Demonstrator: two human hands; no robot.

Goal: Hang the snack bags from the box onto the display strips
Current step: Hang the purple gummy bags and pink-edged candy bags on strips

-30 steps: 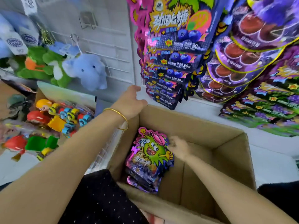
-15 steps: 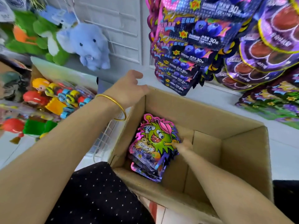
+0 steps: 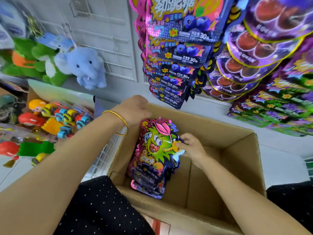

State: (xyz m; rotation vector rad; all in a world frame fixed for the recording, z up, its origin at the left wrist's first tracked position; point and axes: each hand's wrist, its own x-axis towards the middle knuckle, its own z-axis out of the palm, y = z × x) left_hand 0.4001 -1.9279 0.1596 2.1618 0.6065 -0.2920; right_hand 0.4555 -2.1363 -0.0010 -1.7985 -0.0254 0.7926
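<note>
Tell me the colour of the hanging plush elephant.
The fluffy plush elephant is pale blue; head view.

Bags are lying in the left part of the box, toys are lying left of it, and packs are hanging behind it.

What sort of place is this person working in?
Probably a small shop being restocked. Candy bags hang in overlapping columns on the wall, a blue plush elephant hangs against a wire grid, and an open cardboard box holds more snack bags.
</note>
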